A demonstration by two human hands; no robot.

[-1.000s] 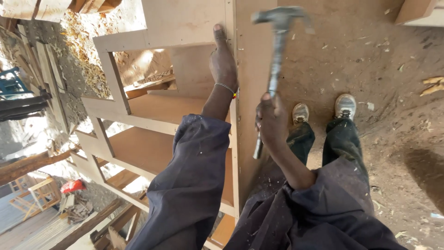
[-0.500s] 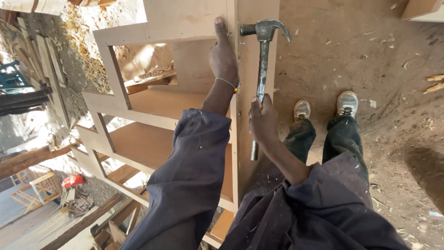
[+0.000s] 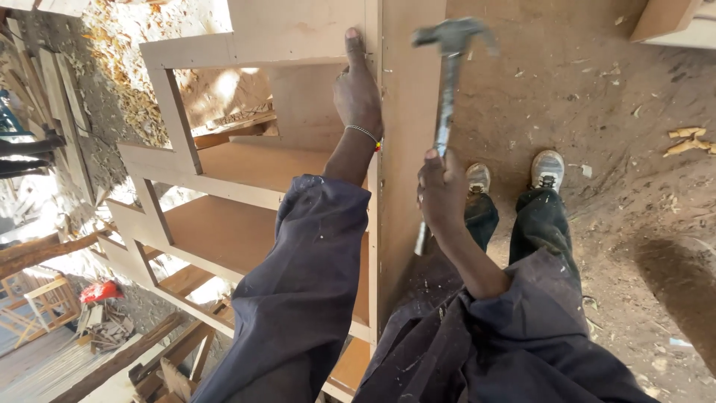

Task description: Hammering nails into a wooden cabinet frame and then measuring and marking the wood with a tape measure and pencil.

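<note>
A tall unpainted wooden shelf unit (image 3: 253, 179) stands in front of me, with its side panel (image 3: 406, 112) edge-on in the middle of the view. My left hand (image 3: 358, 93) lies flat against the top front of the unit, thumb up along the panel's edge, a bracelet at the wrist. My right hand (image 3: 441, 190) grips the handle of a claw hammer (image 3: 450, 82). Its blurred metal head is raised beside the side panel, a little right of my left hand. Both arms are in dark blue sleeves.
My two shoes (image 3: 548, 168) stand on dirt ground strewn with wood chips. Wood offcuts (image 3: 690, 138) lie at the right, and a board end (image 3: 671, 22) shows at top right. Planks, shavings and a small wooden frame (image 3: 37, 298) lie at the left.
The hammer struck toward the panel half a second ago and has swung back up and to the right. My left hand has stayed on the unit.
</note>
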